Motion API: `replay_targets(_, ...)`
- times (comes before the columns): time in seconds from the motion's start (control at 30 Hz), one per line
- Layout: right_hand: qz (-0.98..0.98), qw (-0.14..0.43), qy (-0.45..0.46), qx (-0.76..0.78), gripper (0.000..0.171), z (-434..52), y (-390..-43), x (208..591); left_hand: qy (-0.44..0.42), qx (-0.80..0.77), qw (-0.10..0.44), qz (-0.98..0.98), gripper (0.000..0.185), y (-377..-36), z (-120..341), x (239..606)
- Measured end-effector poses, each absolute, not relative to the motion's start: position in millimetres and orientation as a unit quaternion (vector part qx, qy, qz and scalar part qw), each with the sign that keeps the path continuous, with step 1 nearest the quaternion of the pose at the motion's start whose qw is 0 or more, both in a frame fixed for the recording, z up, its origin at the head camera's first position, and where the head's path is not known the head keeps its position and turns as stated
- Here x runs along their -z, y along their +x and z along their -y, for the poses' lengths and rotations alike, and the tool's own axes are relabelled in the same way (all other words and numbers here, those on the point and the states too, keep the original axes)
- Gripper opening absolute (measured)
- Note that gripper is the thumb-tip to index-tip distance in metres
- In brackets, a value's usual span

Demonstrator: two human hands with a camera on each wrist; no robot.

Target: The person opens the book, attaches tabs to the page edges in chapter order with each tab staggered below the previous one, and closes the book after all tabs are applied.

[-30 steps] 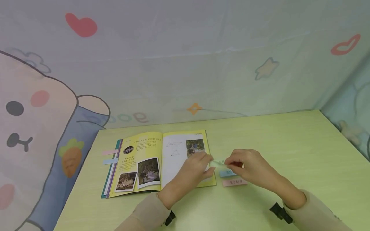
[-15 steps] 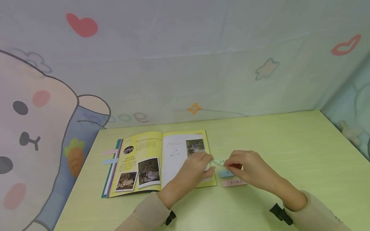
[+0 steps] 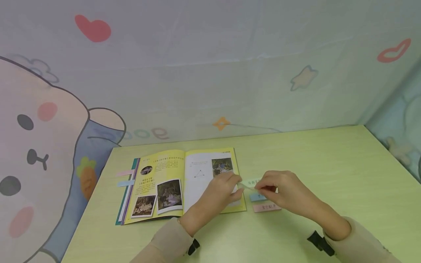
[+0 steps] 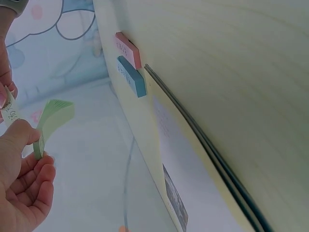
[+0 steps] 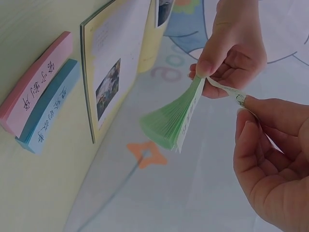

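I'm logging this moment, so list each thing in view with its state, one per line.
Green sticky-note pad: lifted off the table, top sheet half peeled.
Left hand: pinches the pad's bound end.
Right hand: pinches the top sheet's free end.
Book: lying open, tabs sticking out at its left edge.
Blue pad: flat on the table, untouched.
Pink pad: flat beside the blue pad, touching it.

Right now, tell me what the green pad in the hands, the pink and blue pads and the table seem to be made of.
Green pad: thin matte paper; its sheets fan and bend, the top one peeling away.
Pink pad and blue pad: likewise stacked matte paper, with handwriting on top.
Table: probably laminate or painted wood, pale green, smooth, with faint grain lines.
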State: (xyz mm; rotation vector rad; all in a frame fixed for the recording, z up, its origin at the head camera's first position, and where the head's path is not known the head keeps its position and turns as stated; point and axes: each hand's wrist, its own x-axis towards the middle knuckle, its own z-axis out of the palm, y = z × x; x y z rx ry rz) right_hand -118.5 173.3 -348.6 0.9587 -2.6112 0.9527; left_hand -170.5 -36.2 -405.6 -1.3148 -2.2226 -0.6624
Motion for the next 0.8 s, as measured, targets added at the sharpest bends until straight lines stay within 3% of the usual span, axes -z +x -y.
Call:
replay_targets(0.13,0.884,0.098,0.309,-0.336,0.018,-176,-120,346,-0.476,0.235,0.222,0.818,0.019,-171,37,405)
replay_targets(0.37,0.870,-0.013,0.189,-0.456,0.010,-184,-123,341,-0.476,0.222,0.197,0.828,0.020,-173,36,406)
replay_targets(0.57,0.854,-0.062,0.130,-0.499,0.014,-192,-128,339,-0.480,0.213,0.203,0.826,0.011,-178,27,410)
replay_targets(0.7,0.842,-0.080,0.103,-0.524,0.018,-198,-132,339,-0.470,0.203,0.162,0.844,0.013,-181,16,413)
replay_targets(0.8,0.837,-0.081,0.094,-0.533,0.019,-200,-135,340,-0.461,0.199,0.123,0.856,0.024,-184,6,416)
